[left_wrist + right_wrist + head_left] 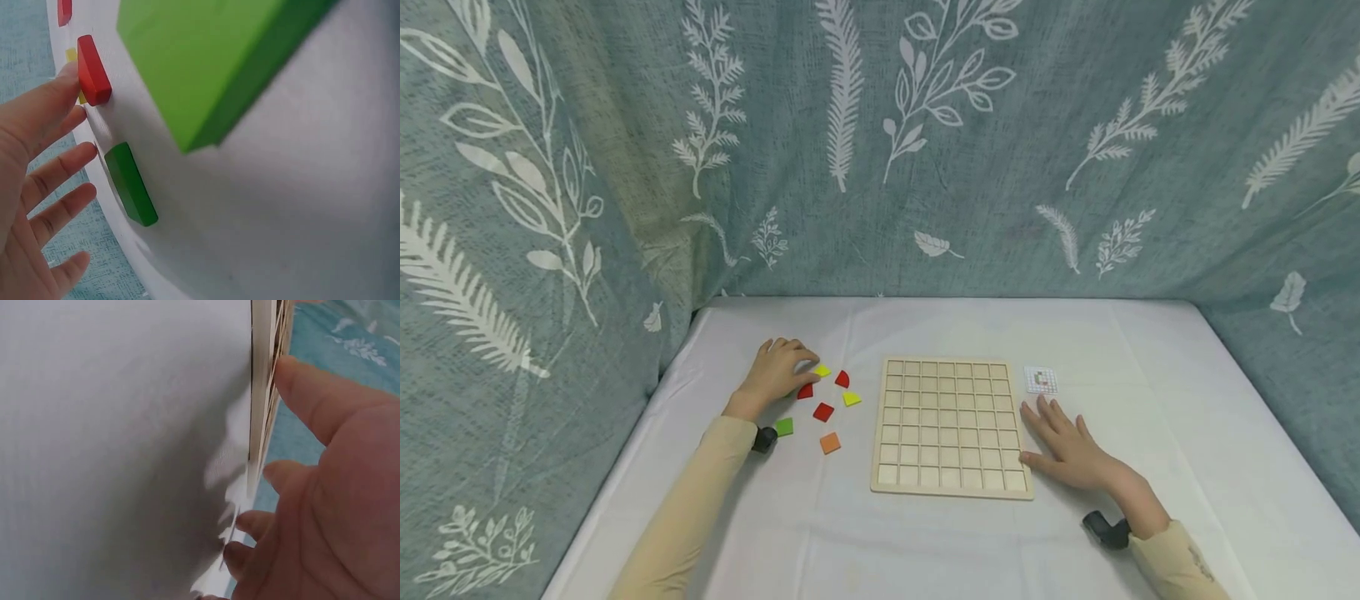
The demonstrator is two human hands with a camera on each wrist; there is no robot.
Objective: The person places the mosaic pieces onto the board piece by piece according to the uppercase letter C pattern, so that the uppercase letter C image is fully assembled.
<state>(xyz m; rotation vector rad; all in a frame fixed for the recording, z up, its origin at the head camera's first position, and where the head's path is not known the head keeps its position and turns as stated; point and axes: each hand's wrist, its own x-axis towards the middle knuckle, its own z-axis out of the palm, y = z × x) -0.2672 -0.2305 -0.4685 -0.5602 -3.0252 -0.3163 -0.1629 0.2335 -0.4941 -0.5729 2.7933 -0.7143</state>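
Note:
My left hand (775, 371) hovers over the left of the table, thumb and forefinger parted beside a yellow piece (823, 371). A red quarter-round piece (806, 391) lies just below the thumb. In the left wrist view, a dark green block (131, 184) sits near the other fingers, which are spread. A wooden grid board (951, 425) lies flat at the centre, its squares bare. My right hand (1071, 454) rests at the board's right side with fingers spread, the thumb at its edge. Beyond those fingertips is a small printed card (1041, 380).
Between left hand and board lie another red quarter-round piece (842, 379), a yellow piece (852, 399), a red square (823, 412) and an orange square (830, 443). A light green square (785, 427) is by the left wrist. Patterned curtain (880, 208) hangs behind the white-covered table (820, 533).

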